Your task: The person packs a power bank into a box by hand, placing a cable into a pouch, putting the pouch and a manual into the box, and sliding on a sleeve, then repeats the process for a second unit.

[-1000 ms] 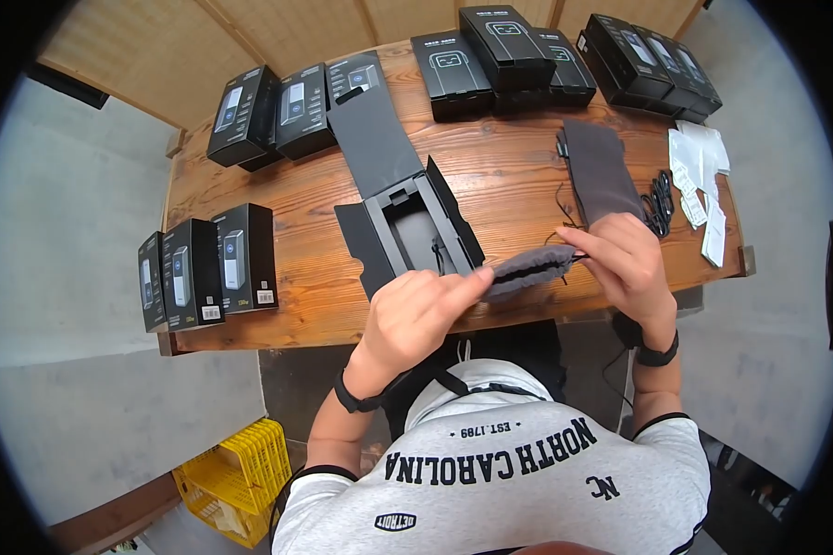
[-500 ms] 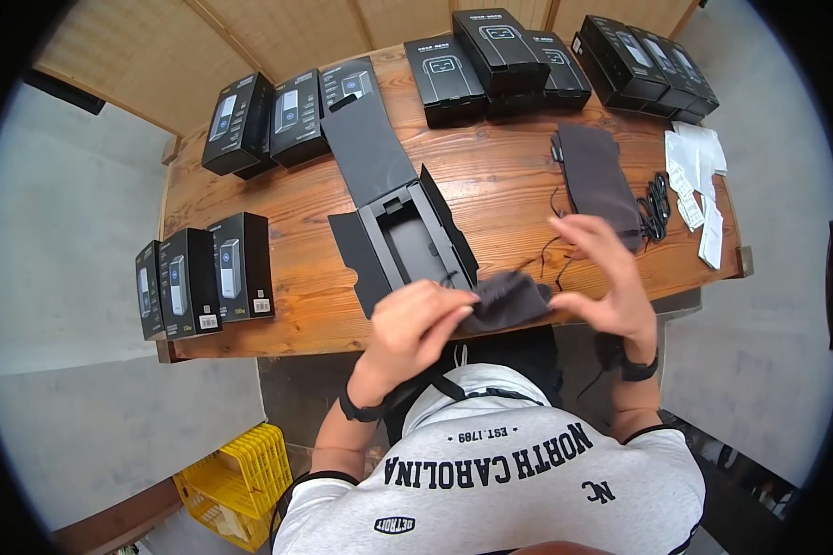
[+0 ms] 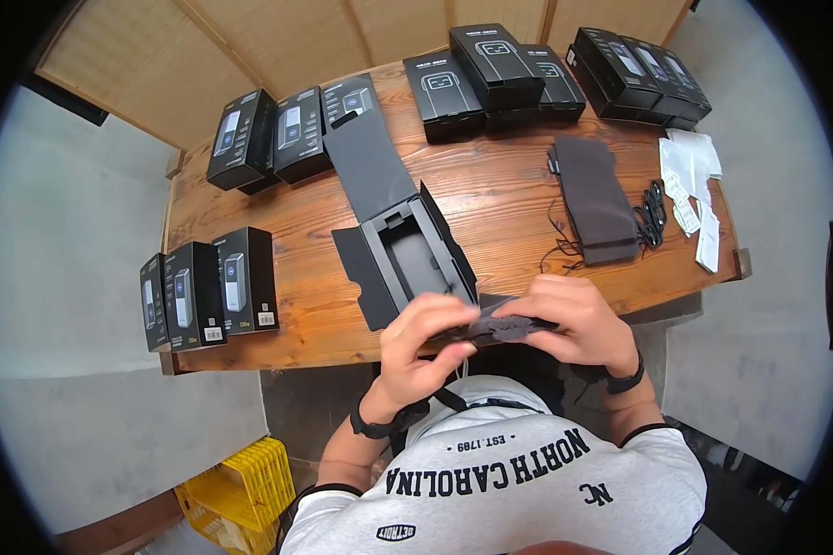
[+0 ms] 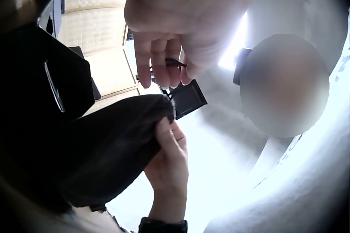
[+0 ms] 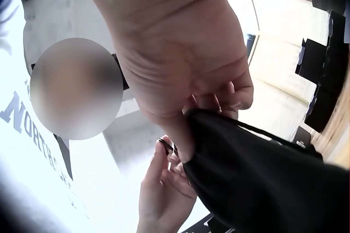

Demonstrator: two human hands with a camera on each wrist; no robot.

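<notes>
Between both hands hangs a dark grey drawstring pouch [image 3: 502, 330], low at the table's front edge. My right hand [image 3: 574, 319] pinches its gathered mouth, thumb on one side and fingers on the other; the cloth [image 5: 246, 173] falls away below in the right wrist view. Close beside that mouth, my left hand [image 3: 424, 347] pinches a small black cord-like piece [image 4: 174, 62] between thumb and fingers. I cannot tell whether it belongs to the pouch. Just beyond the left hand lies an opened black box [image 3: 379, 242], its lid [image 3: 370, 166] folded back.
Dark grey cloth pouches [image 3: 597, 194] with loose strings lie right of centre, beside a coiled black cable [image 3: 651, 215] and white papers [image 3: 690, 180]. Closed black boxes stand at the left [image 3: 194, 287] and along the back [image 3: 495, 69]. A yellow crate [image 3: 241, 486] is on the floor.
The right hand let go of the pouch's string end, spread, and now grips the mouth nearer the left hand. The pouch has come closer to the body; the left hand's fingers have shifted.
</notes>
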